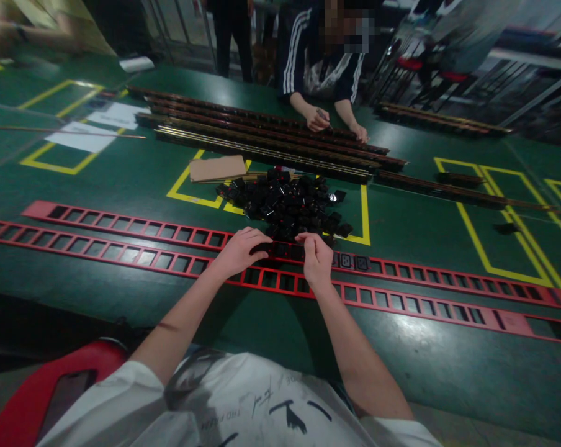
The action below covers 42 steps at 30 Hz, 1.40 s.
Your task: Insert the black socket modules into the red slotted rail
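Two long red slotted strips (387,302) lie side by side across the green table. Black socket modules (347,261) sit in some middle slots of the farther strip. Over that strip, my left hand (243,250) has its fingers stretched forward and its thumb apart, with no object visible in it. To the right, my right hand (318,257) is closed with fingers curled at the same strip; anything in its fingertips is hidden. Just beyond both hands is a heap of loose black modules (285,202), some close to the fingertips.
A brown cardboard piece (218,168) lies left of the heap. Long dark metal strips (262,146) stretch behind it, where a co-worker's hands (318,119) work, one holding a pen-like tool. White papers (82,136) lie far left. Yellow tape (365,214) marks the table. A red stool (52,397) bears a phone.
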{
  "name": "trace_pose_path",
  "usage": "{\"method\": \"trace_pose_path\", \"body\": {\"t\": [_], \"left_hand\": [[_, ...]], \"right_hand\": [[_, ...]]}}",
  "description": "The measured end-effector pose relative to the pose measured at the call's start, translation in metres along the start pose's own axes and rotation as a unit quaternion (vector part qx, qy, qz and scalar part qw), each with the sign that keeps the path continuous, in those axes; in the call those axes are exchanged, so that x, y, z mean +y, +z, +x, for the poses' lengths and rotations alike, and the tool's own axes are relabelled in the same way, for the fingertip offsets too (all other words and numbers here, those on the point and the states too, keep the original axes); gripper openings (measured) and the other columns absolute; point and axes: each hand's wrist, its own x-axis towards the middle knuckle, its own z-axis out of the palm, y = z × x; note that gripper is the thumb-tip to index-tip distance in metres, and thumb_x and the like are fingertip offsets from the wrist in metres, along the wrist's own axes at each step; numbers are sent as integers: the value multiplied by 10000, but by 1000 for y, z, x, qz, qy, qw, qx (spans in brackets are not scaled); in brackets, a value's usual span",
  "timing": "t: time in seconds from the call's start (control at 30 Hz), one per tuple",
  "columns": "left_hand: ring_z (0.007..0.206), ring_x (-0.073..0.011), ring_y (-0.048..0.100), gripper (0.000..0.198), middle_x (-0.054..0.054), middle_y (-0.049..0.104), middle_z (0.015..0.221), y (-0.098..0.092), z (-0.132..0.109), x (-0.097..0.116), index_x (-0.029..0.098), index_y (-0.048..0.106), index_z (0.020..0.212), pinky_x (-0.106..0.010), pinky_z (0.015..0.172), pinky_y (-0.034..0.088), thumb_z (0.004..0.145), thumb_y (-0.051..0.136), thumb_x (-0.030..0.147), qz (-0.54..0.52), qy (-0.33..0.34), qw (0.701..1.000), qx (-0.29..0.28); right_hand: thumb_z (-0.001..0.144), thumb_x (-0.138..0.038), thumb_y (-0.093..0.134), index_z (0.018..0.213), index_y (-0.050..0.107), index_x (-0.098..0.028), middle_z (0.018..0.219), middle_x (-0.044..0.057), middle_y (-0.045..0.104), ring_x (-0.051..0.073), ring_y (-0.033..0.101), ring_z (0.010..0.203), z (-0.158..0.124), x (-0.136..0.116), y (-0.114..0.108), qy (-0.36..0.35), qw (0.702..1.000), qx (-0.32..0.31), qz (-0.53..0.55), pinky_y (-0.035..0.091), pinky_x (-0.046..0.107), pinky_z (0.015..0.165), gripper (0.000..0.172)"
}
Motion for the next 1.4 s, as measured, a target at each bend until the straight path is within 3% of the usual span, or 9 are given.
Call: {"method": "trace_pose_path", "body": {"t": [0.93,1.1,1.3,1.4], "left_hand": [[1074,-254,614,301,-40,723,1135,-2,1,4,232,670,1183,-417,938,459,894,750,257,64,-27,997,-29],[1087,-249,598,235,-35,707,1152,-9,7,19,231,681,1126,-395,929,448,901,740,266,96,-79,990,-70],[1178,-267,583,351,-30,708,1208,-14,15,43,257,664,1284,-437,1000,420,935,688,228,163,-125,973,-107],[1171,-287,581,389,-65,696,1186,-13,21,53,212,658,1315,-439,976,438,927,688,209,209,-143,959,-127]], "right_hand": [[995,-376,499,922,721,-224,912,52,767,216,709,881,2,-2,1,-16,998,-31,-46,536,362,830,279],[992,-374,509,913,720,-225,905,50,764,215,706,879,2,-1,1,-18,998,-29,-43,530,361,831,270],[984,-356,513,909,720,-227,894,49,759,217,703,864,2,-1,1,-20,998,-30,-43,529,361,819,255],[983,-355,513,910,719,-225,892,50,757,218,702,862,2,-1,1,-23,998,-30,-43,529,363,822,255]]}}
